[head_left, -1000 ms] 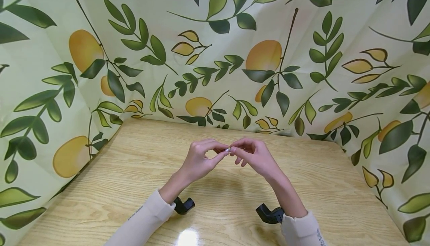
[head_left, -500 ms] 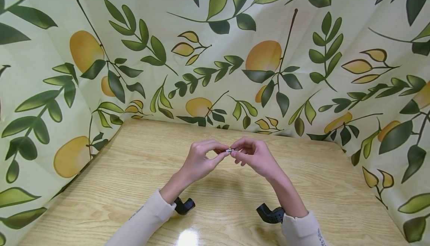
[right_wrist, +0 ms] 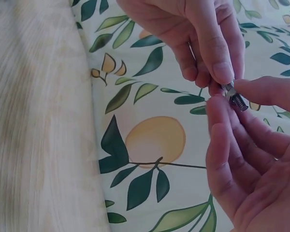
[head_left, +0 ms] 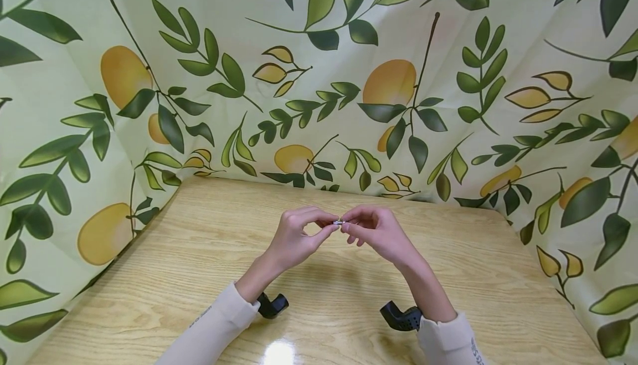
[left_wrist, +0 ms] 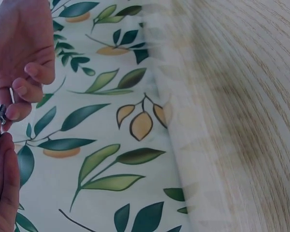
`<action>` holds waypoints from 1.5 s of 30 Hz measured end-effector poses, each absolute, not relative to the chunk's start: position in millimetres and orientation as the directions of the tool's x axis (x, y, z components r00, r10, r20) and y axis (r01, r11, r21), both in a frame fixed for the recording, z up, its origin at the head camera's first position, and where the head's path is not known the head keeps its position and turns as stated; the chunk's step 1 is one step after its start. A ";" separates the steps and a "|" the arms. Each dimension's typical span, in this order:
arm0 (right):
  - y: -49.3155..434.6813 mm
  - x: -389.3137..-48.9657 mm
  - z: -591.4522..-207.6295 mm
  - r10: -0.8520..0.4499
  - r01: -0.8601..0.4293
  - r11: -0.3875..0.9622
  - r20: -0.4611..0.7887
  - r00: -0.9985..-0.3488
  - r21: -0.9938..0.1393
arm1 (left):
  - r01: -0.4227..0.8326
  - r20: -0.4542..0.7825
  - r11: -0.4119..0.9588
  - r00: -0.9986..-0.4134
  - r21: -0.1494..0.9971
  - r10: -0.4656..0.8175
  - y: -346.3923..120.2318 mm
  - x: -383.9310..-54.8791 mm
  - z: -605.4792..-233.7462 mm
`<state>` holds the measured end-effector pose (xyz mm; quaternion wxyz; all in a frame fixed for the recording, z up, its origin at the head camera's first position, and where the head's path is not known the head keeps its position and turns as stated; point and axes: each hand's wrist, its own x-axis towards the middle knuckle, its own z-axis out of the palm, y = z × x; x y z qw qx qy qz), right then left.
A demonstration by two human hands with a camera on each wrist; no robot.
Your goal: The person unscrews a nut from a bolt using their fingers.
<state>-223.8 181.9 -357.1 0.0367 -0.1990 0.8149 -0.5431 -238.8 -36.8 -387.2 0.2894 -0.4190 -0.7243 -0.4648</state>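
Bolt (right_wrist: 237,98) in the pinch of both hands (head_left: 295,236) (head_left: 380,231), above tabletop (head_left: 199,248)

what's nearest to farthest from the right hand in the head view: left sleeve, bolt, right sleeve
1. Bolt, between the right hand and left hand.
2. Right sleeve, lower on that arm.
3. Left sleeve, across on the other arm.
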 end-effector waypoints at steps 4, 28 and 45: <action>181.1 -222.8 -357.2 -0.349 -0.299 0.315 0.183 -0.919 -0.901 | 0.882 0.814 0.213 -0.470 0.420 0.341 -36.3 -239.0 -387.0; 181.2 -222.5 -357.4 -0.344 -0.297 0.314 0.183 -0.921 -0.902 | 0.884 0.816 0.217 -0.467 0.415 0.342 -36.4 -238.3 -387.7; 180.8 -223.9 -358.8 -0.375 -0.286 0.328 0.153 -0.914 -0.901 | 0.875 0.804 0.217 -0.483 0.433 0.346 -35.9 -237.1 -386.9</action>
